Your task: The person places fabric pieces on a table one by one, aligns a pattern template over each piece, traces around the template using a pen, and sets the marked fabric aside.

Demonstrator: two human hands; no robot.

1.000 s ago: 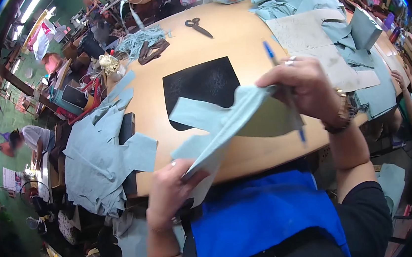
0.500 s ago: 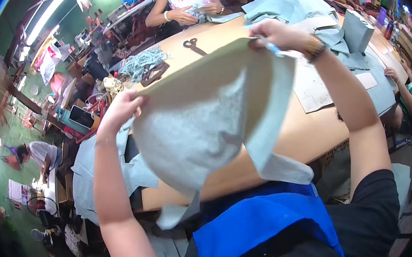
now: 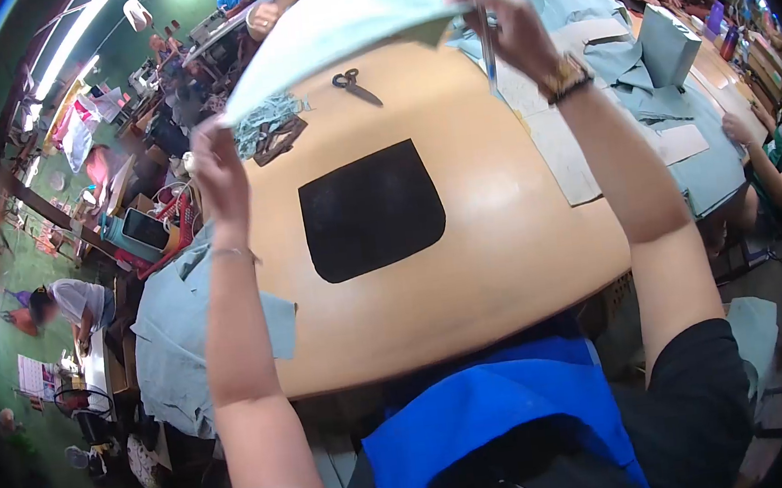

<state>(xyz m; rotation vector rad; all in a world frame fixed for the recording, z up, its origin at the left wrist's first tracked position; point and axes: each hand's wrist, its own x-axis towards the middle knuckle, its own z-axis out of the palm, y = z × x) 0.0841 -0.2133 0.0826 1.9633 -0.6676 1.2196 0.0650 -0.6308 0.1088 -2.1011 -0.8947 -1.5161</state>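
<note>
Above the far part of the desk [image 3: 506, 261], a pale blue sheet [image 3: 342, 32] is stretched between two hands. The left hand [image 3: 220, 176] pinches one corner with its fingers closed, and the right hand [image 3: 514, 33] grips the other end. Holding both ends seems to spread the sheet wide, so it does not flop down. It looks thin and bendy, like cloth or thin leather; I cannot tell which. A blue pen [image 3: 489, 58] stands between the right fingers, maybe tucked there to be handy. Flat on the desk lies a black piece [image 3: 374, 211], with a straight far edge and two round corners on the near side. It looks smooth and dull. Past it are dark scissors [image 3: 357, 87], perhaps put there to be in reach. Thin blue strips [image 3: 266, 115] lie in a curly heap beside brown strips [image 3: 279, 140]. On the left, a floppy blue pile [image 3: 171, 350] seems to hang over the edge.
</note>
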